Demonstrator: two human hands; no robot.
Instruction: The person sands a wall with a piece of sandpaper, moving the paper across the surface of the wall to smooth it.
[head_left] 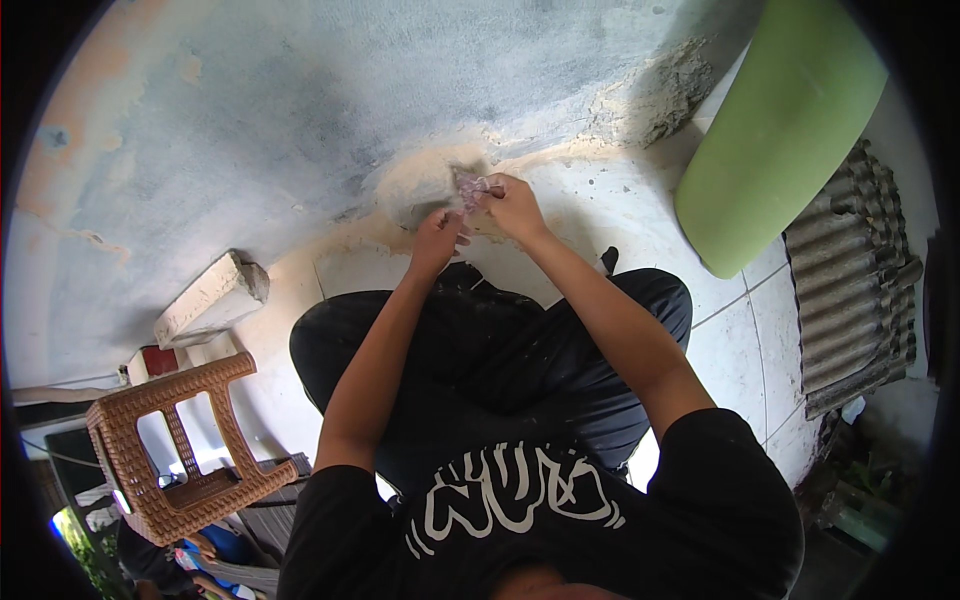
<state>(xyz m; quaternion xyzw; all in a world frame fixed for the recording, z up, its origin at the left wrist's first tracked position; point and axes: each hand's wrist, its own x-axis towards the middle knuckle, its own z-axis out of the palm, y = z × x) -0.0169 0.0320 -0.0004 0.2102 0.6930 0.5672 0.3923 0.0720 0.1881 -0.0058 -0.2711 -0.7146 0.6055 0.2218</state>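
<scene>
Right now, the right hand (514, 208) pinches a crinkly bit of see-through plastic (472, 188) in its fingertips. The left hand (438, 240) is just beside it, fingers bent; I cannot tell if they hold on too. The plastic is up in front of the crossed legs (480, 345), near the patchy wall (290, 110). It looks like the step in hand is working the plastic with both hands. I think the next move calls for a firm pinch and gentle fingers, because the plastic looks thin. It could be a small bag, but it is too blurry to see anything inside.
</scene>
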